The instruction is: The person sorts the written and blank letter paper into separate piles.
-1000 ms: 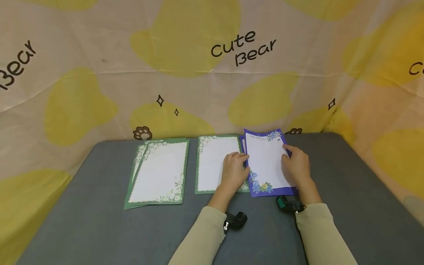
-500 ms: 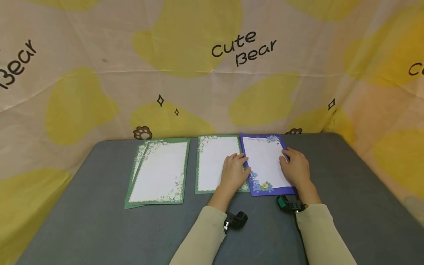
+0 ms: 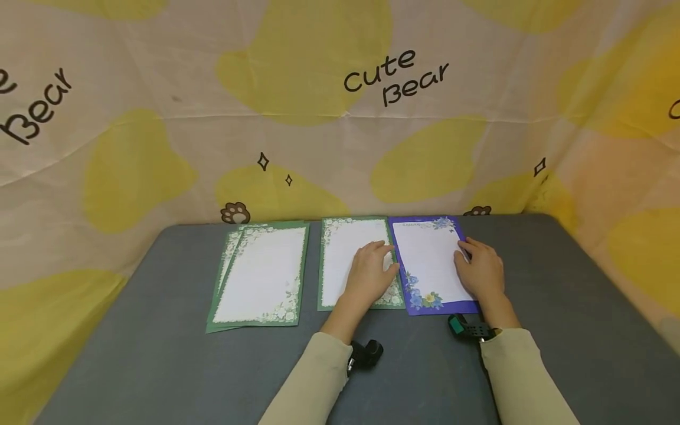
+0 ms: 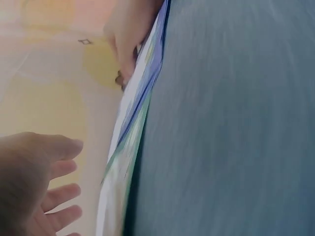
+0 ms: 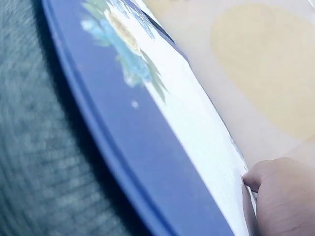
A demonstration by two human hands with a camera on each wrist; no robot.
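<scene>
A purple-bordered sheet of stationery paper (image 3: 430, 265) with blue flowers lies at the right of the row. My right hand (image 3: 482, 271) pinches its right edge, the thumb on the printed face. In the right wrist view the thumb (image 5: 280, 191) meets the paper's edge; the other fingers are mostly hidden. My left hand (image 3: 369, 271) is over a green-bordered sheet (image 3: 334, 260), next to the purple sheet's left edge. Its spread, relaxed fingers hold nothing, as the left wrist view shows the left hand (image 4: 39, 182) apart from the paper.
Overlapping green-bordered sheets (image 3: 260, 277) lie farther left on the grey table (image 3: 175, 372). A patterned cloth (image 3: 297, 77) hangs behind the table's back edge. Black camera mounts (image 3: 366, 354) sit at both wrists.
The purple sheet has come down flat, its top shifting slightly left over the purple paper beneath. My left hand has drawn back from its left edge. My right hand stays at the right edge.
</scene>
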